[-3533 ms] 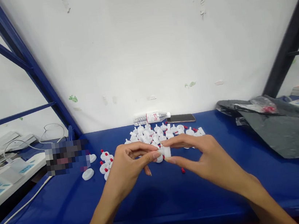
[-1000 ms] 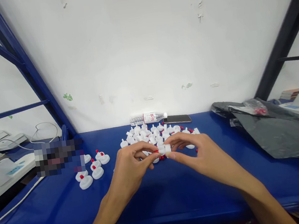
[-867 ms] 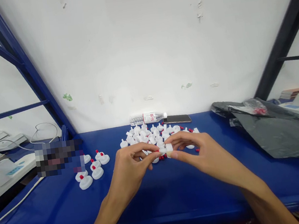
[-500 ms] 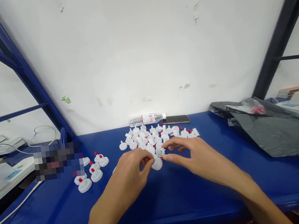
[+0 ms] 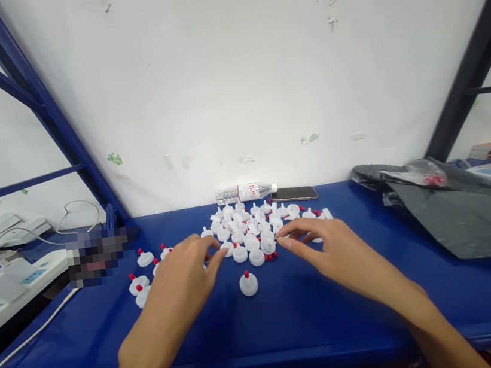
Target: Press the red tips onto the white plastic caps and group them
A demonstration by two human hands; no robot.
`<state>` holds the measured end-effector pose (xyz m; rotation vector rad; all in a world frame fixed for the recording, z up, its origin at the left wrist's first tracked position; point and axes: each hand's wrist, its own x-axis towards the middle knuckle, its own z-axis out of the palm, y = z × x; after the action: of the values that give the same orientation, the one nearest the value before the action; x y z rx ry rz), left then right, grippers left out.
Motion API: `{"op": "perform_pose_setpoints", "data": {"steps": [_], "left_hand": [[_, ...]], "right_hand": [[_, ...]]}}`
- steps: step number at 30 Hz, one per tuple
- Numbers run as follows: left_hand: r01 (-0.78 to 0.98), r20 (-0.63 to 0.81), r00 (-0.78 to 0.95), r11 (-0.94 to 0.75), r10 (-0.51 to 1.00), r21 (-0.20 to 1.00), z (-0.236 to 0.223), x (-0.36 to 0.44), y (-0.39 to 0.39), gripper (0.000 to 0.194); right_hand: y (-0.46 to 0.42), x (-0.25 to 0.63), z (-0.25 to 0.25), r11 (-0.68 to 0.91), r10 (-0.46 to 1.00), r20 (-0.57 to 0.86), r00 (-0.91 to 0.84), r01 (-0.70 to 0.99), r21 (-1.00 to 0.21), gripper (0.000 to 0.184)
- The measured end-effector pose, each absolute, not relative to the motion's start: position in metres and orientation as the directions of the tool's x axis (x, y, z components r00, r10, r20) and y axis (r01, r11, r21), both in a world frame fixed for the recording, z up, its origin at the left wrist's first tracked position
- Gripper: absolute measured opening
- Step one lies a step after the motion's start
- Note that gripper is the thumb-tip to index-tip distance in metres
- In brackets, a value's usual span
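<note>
Left grip [image 5: 179, 280] parted — bottle [image 5: 248, 192] (red-lettered)

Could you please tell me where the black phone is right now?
In the head view, the phone lies at the table's back edge, just right of the bottle.

White caps [image 5: 239, 253], red tips [image 5: 246, 274], blue table [image 5: 291, 323]

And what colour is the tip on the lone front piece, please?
The tip is red, clearest in the head view.
</note>
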<state>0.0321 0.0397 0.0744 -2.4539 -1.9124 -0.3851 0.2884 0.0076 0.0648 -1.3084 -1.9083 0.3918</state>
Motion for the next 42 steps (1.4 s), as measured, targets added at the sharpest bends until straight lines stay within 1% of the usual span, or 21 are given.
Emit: {"op": "perform_pose_setpoints", "data": {"steps": [2,4,7,9,14,16,19,22,24,26,28,31,33,35,36,38,40,41,42], "left_hand": [[0.987,0.183,0.131,-0.145,0.974,0.064,0.076,0.023,0.042,0.032],[0.994,0.110,0.096,-0.101,0.989,0.047,0.074,0.016,0.045,0.030],[0.990,0.010,0.106,-0.107,0.994,0.091,0.072,0.013,0.053,0.019],[0.985,-0.009,0.116,-0.114,0.993,0.126,0.072,0.013,0.057,0.017],[0.963,-0.037,0.138,-0.125,0.990,0.237,0.072,0.011,0.063,0.026],[0.958,-0.039,0.148,-0.134,0.988,0.254,0.069,0.008,0.066,0.029],[0.962,-0.013,0.170,-0.163,0.985,0.217,0.064,0.000,0.070,0.033],[0.978,0.033,0.114,-0.118,0.993,0.171,0.067,-0.004,0.070,0.039],[0.985,0.095,0.078,-0.092,0.992,0.148,0.073,-0.002,0.064,0.043],[0.980,0.164,0.106,-0.131,0.981,0.151,0.078,0.006,0.055,0.042],[0.970,0.197,0.163,-0.194,0.967,0.149,0.078,0.018,0.045,0.037],[0.966,0.153,0.240,-0.252,0.958,0.063,0.069,0.032,0.038,0.030],[0.966,0.079,0.256,-0.257,0.963,0.000,0.061,0.034,0.040,0.032],[0.976,0.023,0.216,-0.214,0.976,-0.048,0.057,0.030,0.046,0.037],[0.982,0.016,0.177,-0.175,0.984,-0.076,0.057,0.027,0.048,0.039],[0.987,0.039,0.102,-0.096,0.994,-0.128,0.061,0.021,0.052,0.042],[0.988,0.076,0.062,-0.050,0.995,-0.148,0.068,0.020,0.050,0.042],[0.990,0.095,0.062,-0.049,0.994,-0.135,0.071,0.022,0.046,0.041],[0.993,0.111,0.082,-0.071,0.990,-0.094,0.073,0.025,0.041,0.040]], "right_hand": [[0.008,0.288,0.065,0.406,0.897,0.412,-0.159,0.663,-0.629,0.022],[0.008,0.289,0.065,0.398,0.901,0.406,-0.154,0.670,-0.627,0.022],[0.009,0.289,0.063,0.398,0.900,0.408,-0.156,0.677,-0.619,0.021],[0.009,0.289,0.062,0.397,0.898,0.412,-0.153,0.683,-0.613,0.021],[0.009,0.289,0.062,0.403,0.894,0.418,-0.159,0.691,-0.600,0.021],[0.010,0.289,0.062,0.398,0.898,0.410,-0.159,0.691,-0.603,0.021],[0.010,0.288,0.063,0.382,0.907,0.391,-0.155,0.696,-0.609,0.020],[0.010,0.289,0.062,0.368,0.914,0.374,-0.154,0.702,-0.609,0.019],[0.011,0.289,0.062,0.366,0.914,0.376,-0.152,0.707,-0.605,0.019],[0.011,0.289,0.061,0.365,0.913,0.379,-0.148,0.712,-0.600,0.019],[0.011,0.289,0.060,0.363,0.913,0.380,-0.146,0.715,-0.598,0.019],[0.011,0.288,0.060,0.371,0.909,0.390,-0.149,0.716,-0.591,0.019],[0.011,0.288,0.059,0.376,0.906,0.397,-0.148,0.713,-0.591,0.019],[0.012,0.288,0.059,0.374,0.907,0.397,-0.144,0.711,-0.595,0.019],[0.012,0.288,0.059,0.372,0.908,0.393,-0.144,0.710,-0.598,0.019],[0.012,0.288,0.059,0.368,0.910,0.388,-0.144,0.711,-0.599,0.019],[0.012,0.288,0.058,0.369,0.910,0.388,-0.145,0.710,-0.599,0.020],[0.012,0.288,0.058,0.371,0.909,0.390,-0.146,0.710,-0.599,0.019],[0.012,0.287,0.058,0.372,0.908,0.391,-0.147,0.710,-0.598,0.019]]}}
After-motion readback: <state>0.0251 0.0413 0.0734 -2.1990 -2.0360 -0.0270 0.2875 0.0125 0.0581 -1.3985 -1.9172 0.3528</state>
